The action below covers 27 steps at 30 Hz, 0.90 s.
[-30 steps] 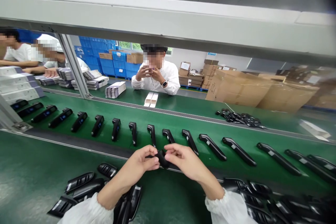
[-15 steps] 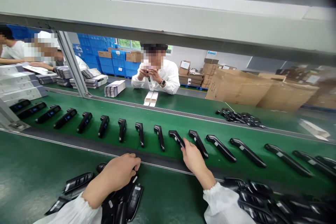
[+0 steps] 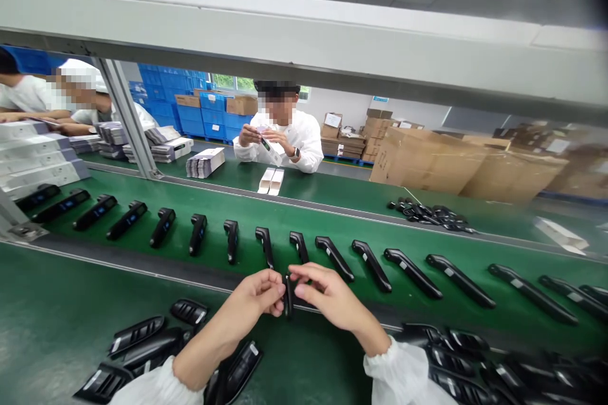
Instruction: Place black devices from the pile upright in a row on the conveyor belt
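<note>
My left hand (image 3: pixel 259 294) is closed, fingertips pinching a narrow black plastic piece (image 3: pixel 287 297) that I see nearly edge-on. Close on its other side is my right hand (image 3: pixel 330 294), its thumb and fingers apart, with nothing gripped. Both hands are above the near edge of the green belt (image 3: pixel 266 212). Just beyond them, black angled handheld devices (image 3: pixel 335 258) lie spaced out in a row. Below my left forearm, several ribbed black plastic covers (image 3: pixel 137 334) lie loose on the near green table (image 3: pixel 42 304); my sleeve and arm hide part of that pile.
More black covers (image 3: pixel 456 361) are heaped at right front. Across the belt, a person (image 3: pixel 285 139) holds a small white item near two open white boxes (image 3: pixel 270 181). Stacked boxes (image 3: pixel 33 152) stand at left. A pale beam (image 3: pixel 285 38) crosses overhead, with a metal post (image 3: pixel 124 117) at left.
My left hand has moved up and right from the pile and now holds a narrow black piece. My right hand has left a device and opened beside it. The device row has shifted right.
</note>
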Motion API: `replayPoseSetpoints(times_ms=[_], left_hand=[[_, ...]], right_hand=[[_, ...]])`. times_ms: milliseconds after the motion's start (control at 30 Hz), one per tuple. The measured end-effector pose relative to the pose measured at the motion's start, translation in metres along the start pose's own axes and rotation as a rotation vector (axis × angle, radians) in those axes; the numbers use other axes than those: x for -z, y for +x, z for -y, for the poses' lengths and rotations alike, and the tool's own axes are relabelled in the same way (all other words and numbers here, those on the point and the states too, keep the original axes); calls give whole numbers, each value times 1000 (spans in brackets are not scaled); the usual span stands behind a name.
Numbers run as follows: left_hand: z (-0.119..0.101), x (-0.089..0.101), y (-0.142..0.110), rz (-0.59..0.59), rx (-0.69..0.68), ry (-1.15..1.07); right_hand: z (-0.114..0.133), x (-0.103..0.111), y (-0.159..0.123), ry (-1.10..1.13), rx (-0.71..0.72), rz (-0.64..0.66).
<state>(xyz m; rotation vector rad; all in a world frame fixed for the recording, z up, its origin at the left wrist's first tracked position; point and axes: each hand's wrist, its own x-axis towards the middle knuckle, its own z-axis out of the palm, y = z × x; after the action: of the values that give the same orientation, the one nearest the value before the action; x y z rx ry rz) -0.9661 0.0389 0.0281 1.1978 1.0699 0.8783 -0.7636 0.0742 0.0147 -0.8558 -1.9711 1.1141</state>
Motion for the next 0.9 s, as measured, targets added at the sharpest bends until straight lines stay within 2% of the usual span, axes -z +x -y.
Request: replayPoseSetpoints(times_ms=[133, 167, 233, 300, 367, 433, 500, 567, 667, 833, 900], left_hand=[[-1, -6, 0, -81, 9, -35], [-2, -3, 0, -106, 1, 33], [-8, 5, -4, -106, -20, 314], [-17, 13, -12, -36, -1, 695], [-25, 17, -22, 52, 83, 1017], [-26, 17, -30, 123, 175, 1209], [-21, 13, -33, 177, 199, 1304], [-11, 11, -32, 208, 155, 1320], [0, 11, -26, 192, 63, 1260], [-7, 16, -19, 115, -19, 1042], [-11, 21, -19, 109, -48, 966]], right_hand=[[9, -16, 1, 342, -90, 59], [8, -16, 1, 391, -118, 60], [2, -12, 2, 393, -149, 18], [-8, -3, 3, 233, -169, -107], [-23, 7, 4, -36, -226, -240], [-40, 14, 3, -285, -312, -307], [-55, 16, 1, -421, -377, -310], [-67, 15, 1, -508, -406, -300], [-74, 12, 4, -695, -458, -311], [-73, 13, 5, -963, -490, -294], [-71, 15, 2, -1015, -459, -342]])
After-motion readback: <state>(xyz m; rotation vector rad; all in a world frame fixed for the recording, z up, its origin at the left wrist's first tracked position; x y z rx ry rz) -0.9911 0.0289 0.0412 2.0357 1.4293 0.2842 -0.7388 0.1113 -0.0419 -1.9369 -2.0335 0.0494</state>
